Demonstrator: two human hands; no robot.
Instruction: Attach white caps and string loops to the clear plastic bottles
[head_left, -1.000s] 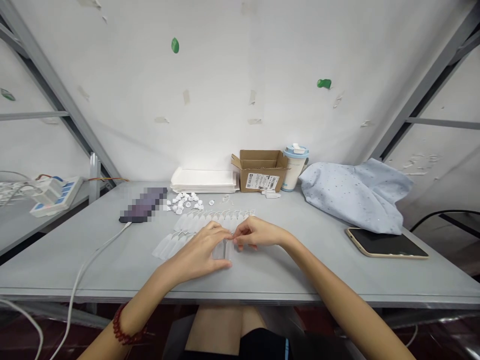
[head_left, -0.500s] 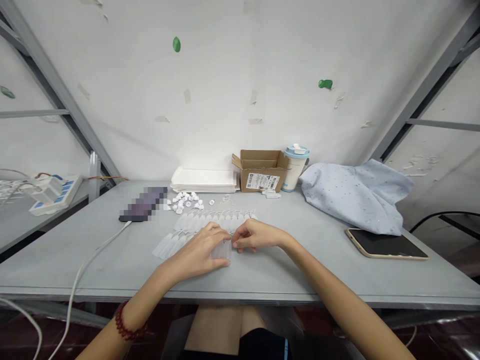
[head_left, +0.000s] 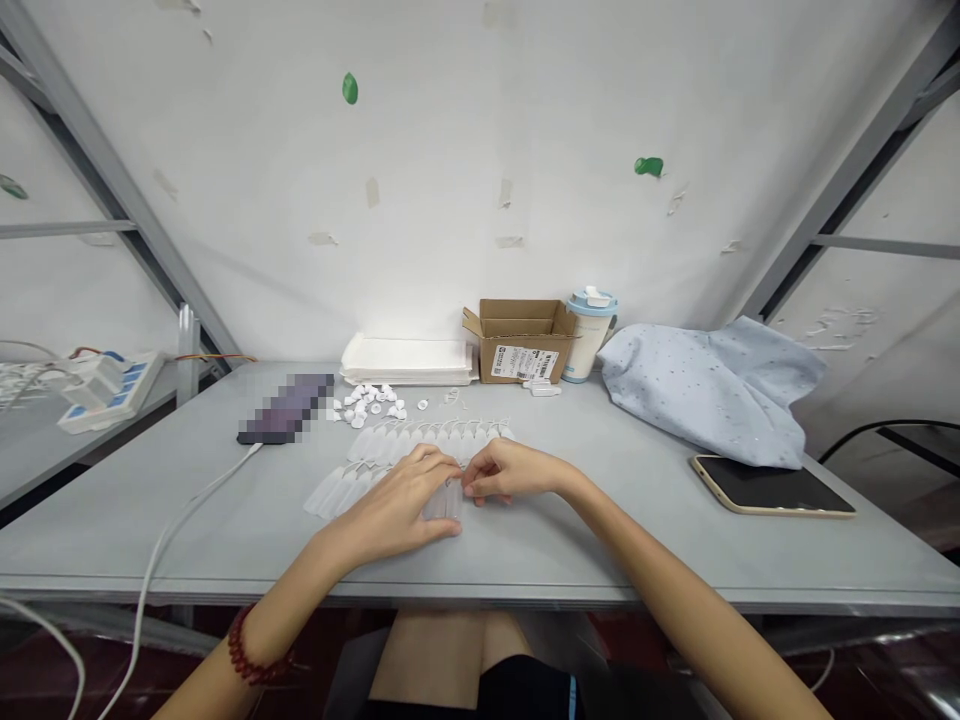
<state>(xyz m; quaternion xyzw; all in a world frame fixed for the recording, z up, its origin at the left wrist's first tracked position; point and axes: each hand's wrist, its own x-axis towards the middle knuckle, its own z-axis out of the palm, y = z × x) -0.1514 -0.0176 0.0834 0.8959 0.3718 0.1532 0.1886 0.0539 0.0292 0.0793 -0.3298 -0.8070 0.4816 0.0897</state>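
Grey work table (head_left: 187, 530) against a white wall (head_left: 450, 150) patched with tape. Right side: crumpled pale-blue speckled cloth (head_left: 705, 395), with a tan-edged tablet (head_left: 772, 487) lying dark-screened in front of it. Far edge: stack of white trays (head_left: 405, 360), open cardboard box (head_left: 517, 340), and a blue-lidded tumbler (head_left: 589, 335) just beside the box. Off the table's left end, a power strip (head_left: 112, 390) sits on a lower surface. A pixelated phone (head_left: 285, 408) lies left of centre, its white cable (head_left: 187, 510) trailing over the table's front edge.

Mid-table: rows of translucent plastic vials (head_left: 420, 442), with small white caps (head_left: 367, 403) heaped beyond them. Both hands are closed on a short translucent vial strip (head_left: 442, 500) near the front edge: left hand (head_left: 394, 505) curled over it, right hand (head_left: 514, 470) pinching its far end. Fingers hide much of the strip, so the exact grip is hard to read. Red bead bracelet (head_left: 259, 650) on the left wrist.
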